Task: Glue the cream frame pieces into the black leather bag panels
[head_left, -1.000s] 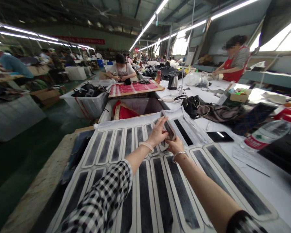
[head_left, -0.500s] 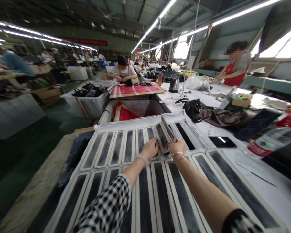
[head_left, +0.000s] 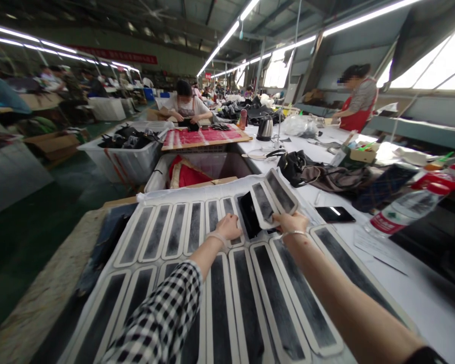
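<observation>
Light-edged panels with dark centres (head_left: 195,227) lie in two rows on a white sheet (head_left: 146,198) over the table. My right hand (head_left: 291,222), with a bracelet at the wrist, is closed on the lower end of lifted panels (head_left: 265,205), which fan apart at the back right. Just left of them a black strip (head_left: 249,215) shows on the sheet. My left hand (head_left: 229,227) rests with curled fingers on a panel of the back row; whether it pinches anything is hidden.
Right of the sheet are a phone (head_left: 334,214), a water bottle (head_left: 405,210) and a black bag (head_left: 293,167). Beyond the sheet stand a bin with red cloth (head_left: 227,162) and a bin of black pieces (head_left: 117,159). Two people work further back.
My right hand has moved right with the lifted panels, which now fan apart and uncover the black strip. My left hand has shifted slightly left; the whole view has also shifted.
</observation>
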`<state>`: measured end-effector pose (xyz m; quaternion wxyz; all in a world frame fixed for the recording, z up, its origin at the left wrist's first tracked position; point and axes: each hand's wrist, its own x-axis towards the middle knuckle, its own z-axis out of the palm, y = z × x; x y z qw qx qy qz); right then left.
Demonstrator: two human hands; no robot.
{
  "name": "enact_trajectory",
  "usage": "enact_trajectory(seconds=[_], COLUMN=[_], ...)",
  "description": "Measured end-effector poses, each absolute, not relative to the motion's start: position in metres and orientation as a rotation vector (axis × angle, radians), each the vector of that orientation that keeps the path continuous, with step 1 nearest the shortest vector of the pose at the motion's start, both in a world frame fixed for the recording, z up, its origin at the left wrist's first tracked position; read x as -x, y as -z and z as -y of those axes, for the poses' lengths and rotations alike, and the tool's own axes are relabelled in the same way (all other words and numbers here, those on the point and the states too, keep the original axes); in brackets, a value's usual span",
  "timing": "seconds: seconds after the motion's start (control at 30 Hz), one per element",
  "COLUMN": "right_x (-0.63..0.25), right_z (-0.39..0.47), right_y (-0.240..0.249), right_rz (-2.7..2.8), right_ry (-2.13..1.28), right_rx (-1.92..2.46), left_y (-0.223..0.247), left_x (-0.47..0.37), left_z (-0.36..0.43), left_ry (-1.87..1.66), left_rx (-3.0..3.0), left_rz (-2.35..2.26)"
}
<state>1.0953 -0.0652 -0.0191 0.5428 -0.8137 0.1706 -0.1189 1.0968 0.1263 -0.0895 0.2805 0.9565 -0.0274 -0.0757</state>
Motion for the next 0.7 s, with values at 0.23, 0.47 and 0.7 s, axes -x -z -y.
enact_trajectory(seconds=[0.23,0.47,0.7], right_x=[-1.053,-1.027,-0.912], right_z=[0.042,0.094,0.177], right_y=[-0.031,-0.116,-0.109], right_rz=[-0.388,-0.266,-0.364], right_ry=[0.409,0.437,0.343], right_rx=[1.39,1.121,1.1], left_y=[0.08,0.01,-0.064], left_x=[-1.106,-1.061,-0.98], left_z=[-0.137,-0.094,0.028], left_ry=[0.238,-0.213,0.412], left_rx=[-2.34,-1.962,-1.216], left_rz=[-0.062,-0.181,0.28])
